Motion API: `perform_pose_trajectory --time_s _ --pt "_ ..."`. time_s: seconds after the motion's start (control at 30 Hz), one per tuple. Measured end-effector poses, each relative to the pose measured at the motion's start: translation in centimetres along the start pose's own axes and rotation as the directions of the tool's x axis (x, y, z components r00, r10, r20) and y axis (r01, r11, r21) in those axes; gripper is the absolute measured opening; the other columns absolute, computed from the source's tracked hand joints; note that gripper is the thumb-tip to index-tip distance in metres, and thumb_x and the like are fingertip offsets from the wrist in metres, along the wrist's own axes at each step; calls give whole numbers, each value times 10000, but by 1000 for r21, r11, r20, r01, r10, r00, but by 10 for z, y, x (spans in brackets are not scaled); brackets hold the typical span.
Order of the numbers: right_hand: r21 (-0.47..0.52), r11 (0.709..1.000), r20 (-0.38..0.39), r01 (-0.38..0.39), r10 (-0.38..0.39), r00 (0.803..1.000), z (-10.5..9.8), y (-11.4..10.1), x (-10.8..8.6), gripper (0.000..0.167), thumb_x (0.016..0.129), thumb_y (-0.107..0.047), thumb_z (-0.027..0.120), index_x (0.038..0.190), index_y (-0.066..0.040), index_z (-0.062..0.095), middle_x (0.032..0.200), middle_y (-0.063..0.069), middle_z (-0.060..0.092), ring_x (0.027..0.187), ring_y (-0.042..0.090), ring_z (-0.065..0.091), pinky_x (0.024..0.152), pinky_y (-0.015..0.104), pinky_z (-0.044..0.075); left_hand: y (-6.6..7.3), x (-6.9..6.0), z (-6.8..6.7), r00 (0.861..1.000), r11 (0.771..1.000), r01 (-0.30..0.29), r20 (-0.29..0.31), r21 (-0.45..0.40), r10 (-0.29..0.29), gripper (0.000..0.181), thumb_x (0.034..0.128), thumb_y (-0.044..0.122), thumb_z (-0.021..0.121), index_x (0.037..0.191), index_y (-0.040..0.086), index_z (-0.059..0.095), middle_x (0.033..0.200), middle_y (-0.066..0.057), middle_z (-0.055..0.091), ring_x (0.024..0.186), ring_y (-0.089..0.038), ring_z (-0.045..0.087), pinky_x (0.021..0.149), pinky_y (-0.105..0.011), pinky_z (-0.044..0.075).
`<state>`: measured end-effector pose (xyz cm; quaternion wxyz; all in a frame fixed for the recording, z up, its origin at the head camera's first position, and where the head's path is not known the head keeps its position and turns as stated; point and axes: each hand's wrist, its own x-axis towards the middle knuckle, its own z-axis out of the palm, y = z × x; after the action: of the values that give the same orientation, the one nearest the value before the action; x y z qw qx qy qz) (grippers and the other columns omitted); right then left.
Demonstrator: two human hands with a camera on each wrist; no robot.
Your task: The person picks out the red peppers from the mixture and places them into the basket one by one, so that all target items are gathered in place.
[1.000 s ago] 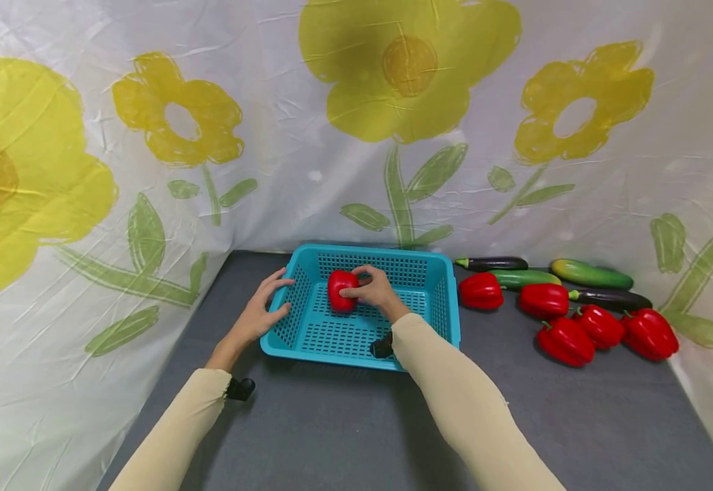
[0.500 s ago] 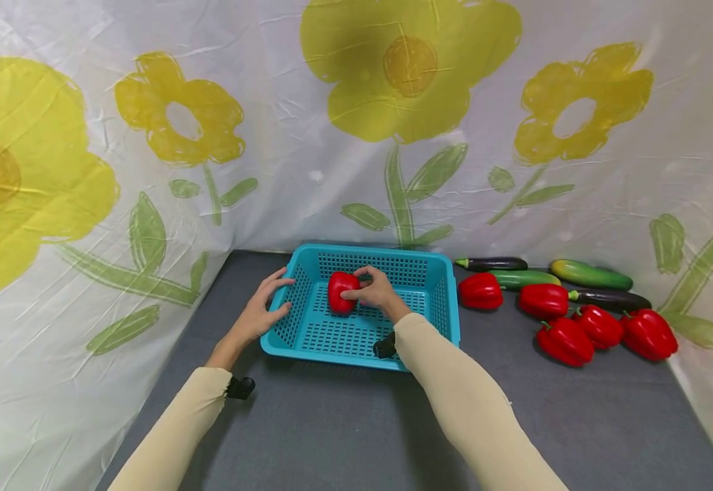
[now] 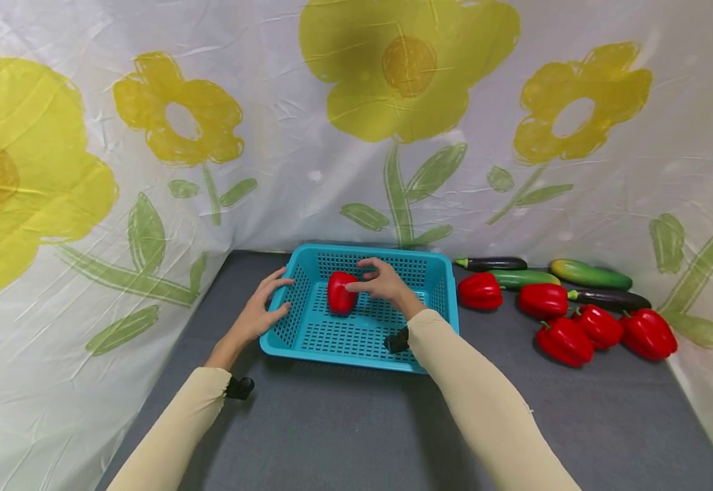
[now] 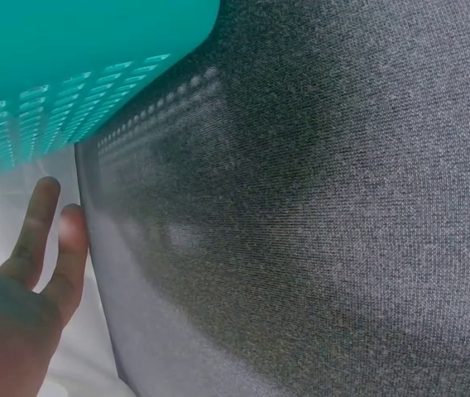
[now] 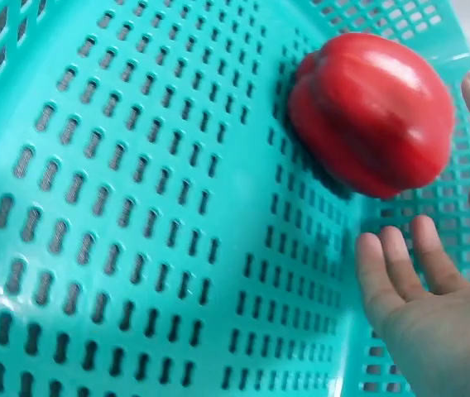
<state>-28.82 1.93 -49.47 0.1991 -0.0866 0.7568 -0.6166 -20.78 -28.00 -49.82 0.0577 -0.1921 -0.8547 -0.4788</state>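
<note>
A red bell pepper (image 3: 341, 293) lies on its side on the floor of the turquoise basket (image 3: 344, 358), left of its middle. Just right of the pepper is my right hand (image 3: 387, 283), its fingers spread and holding nothing. The right wrist view shows a gap between these fingers (image 5: 376, 269) and the pepper (image 5: 376, 116). At the basket's left rim, my left hand (image 3: 255, 317) rests with straight, spread fingers, thumb and forefinger reaching over the edge. Two fingers (image 4: 71, 252) of it stretch along the basket's outside in the left wrist view; the others are hidden.
Right of the basket, several red bell peppers (image 3: 565, 341) lie on the dark grey table (image 3: 332, 436). Behind them are two eggplants (image 3: 614, 299), a green cucumber (image 3: 525, 278) and a yellow-green one (image 3: 589, 273). A flower-printed cloth (image 3: 307, 184) hangs close behind the basket.
My right hand has let go of the bell pepper and drawn back to the right, fingers spreading. The pepper stays on the basket floor. My left hand has not moved.
</note>
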Motion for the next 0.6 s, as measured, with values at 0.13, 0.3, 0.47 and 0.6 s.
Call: perform_pose_trajectory --time_s 0.13,0.3,0.47,0.6 --pt "0 1000 28 -9 9 1000 -7 -3 -4 707 897 -213 798 1492 -52 451 1474 231 451 1299 352 475 1007 554 442 21 -3 -5 1000 1000 2 19 15 -2 468 933 -99 622 1379 -149 491 1571 -346 236 1419 -534 243 1026 -678 331" --pt "2 1000 54 -18 18 998 -17 -7 -10 732 896 -224 799 1506 -62 426 1479 235 444 1286 366 498 1018 554 432 28 -3 -5 1000 1000 -2 20 15 2 462 927 -104 619 1368 -157 490 1561 -358 240 1410 -547 247 1024 -681 328" --pt "4 1000 75 -21 21 997 -29 -12 -17 760 885 -222 812 1517 -76 415 1482 228 440 1293 360 491 1030 554 419 24 -2 -5 1000 1000 -7 19 8 6 461 929 -105 618 1369 -155 492 1563 -356 237 1413 -543 243 1019 -679 330" --pt "11 1000 94 5 -6 996 -40 -17 -22 727 890 -188 804 1502 -54 434 1470 233 455 1283 350 503 1029 554 419 23 -2 -6 1000 1000 -2 15 13 1 464 929 -104 618 1376 -142 497 1568 -346 240 1418 -535 242 1028 -680 321"
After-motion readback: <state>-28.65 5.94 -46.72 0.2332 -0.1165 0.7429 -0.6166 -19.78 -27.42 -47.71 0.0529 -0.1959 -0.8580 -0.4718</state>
